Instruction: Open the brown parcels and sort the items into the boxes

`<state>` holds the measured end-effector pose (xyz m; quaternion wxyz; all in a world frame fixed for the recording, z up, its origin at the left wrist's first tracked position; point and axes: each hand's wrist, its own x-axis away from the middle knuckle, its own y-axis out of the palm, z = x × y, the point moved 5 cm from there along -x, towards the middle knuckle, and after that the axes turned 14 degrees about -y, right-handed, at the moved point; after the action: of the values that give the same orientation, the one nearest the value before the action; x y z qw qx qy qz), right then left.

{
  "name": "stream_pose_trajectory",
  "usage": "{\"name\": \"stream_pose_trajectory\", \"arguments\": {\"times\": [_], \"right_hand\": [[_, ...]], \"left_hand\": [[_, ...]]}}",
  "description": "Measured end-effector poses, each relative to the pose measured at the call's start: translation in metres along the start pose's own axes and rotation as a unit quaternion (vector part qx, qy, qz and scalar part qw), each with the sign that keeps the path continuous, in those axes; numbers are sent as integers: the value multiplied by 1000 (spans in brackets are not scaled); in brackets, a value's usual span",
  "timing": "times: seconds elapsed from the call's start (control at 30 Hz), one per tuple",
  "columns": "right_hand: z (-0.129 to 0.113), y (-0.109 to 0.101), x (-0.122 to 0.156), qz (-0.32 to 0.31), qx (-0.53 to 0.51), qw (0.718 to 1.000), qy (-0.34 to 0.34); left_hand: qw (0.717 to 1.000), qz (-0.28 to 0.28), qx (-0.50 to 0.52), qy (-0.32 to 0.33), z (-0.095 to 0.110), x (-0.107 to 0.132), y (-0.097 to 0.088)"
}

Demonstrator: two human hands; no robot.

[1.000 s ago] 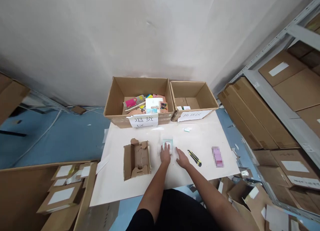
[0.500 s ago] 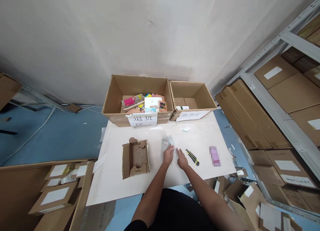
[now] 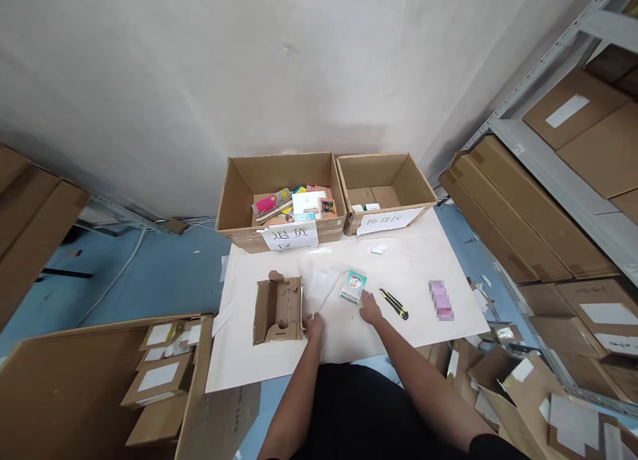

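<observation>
My left hand (image 3: pixel 314 325) pinches the near corner of a clear plastic bag (image 3: pixel 319 284) that lies spread on the white table sheet (image 3: pixel 399 334), just right of an opened cardboard mailer (image 3: pixel 278 307). My right hand (image 3: pixel 369 308) holds the near edge of a small card pack (image 3: pixel 353 287) with a teal and white face, out of the bag. A yellow and black utility knife (image 3: pixel 393 303) lies just right of that hand. A pink item (image 3: pixel 440 300) rests further right.
Two open cartons with paper labels stand at the table's far edge: the left carton (image 3: pixel 239 181) holds several colourful items, the right carton (image 3: pixel 399 174) is nearly bare. Shelves of cardboard boxes (image 3: pixel 563 201) line the right side. Flat boxes (image 3: pixel 154 380) sit at lower left.
The hands have moved apart: the left pulled the clear bag toward the mailer, and the right now holds the card pack, which has come out of the bag.
</observation>
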<state>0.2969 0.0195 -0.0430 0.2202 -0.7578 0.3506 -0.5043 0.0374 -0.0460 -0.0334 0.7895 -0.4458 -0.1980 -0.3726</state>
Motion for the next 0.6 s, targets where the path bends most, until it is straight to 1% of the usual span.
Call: {"name": "stream_pose_trajectory", "arguments": {"times": [0.07, 0.1, 0.17, 0.2, 0.23, 0.27, 0.37, 0.43, 0.5, 0.53, 0.6], "right_hand": [[-6, -3, 0, 31, -8, 999, -22], [-10, -4, -1, 38, -7, 999, -29], [-17, -3, -4, 29, 0, 999, -34], [-19, -2, -5, 16, 6, 999, -32], [-21, 0, -7, 4, 12, 999, -30], [-21, 0, -8, -5, 18, 999, -28], [-16, 0, -10, -20, 17, 999, -31], [-8, -2, -11, -31, -1, 999, -40], [1, -5, -11, -32, -28, 997, -60], [4, -7, -11, -23, -44, 996, -77], [7, -13, -10, 23, -72, 989, -124]], "left_hand": [[1000, 2, -23, 6, 3, 10, 4], [999, -17, -37, 31, 10, 15, 11], [987, -93, -81, 104, 31, 25, 34], [974, -143, -108, 142, 43, 29, 49], [961, -182, -132, 159, 53, 31, 63], [954, -203, -145, 165, 63, 30, 75], [949, -229, -171, 138, 84, 17, 105], [946, -245, -182, 111, 91, 6, 120], [944, -262, -181, 87, 93, -2, 130], [944, -269, -175, 77, 93, -5, 133], [945, -281, -152, 63, 92, -7, 136]]}}
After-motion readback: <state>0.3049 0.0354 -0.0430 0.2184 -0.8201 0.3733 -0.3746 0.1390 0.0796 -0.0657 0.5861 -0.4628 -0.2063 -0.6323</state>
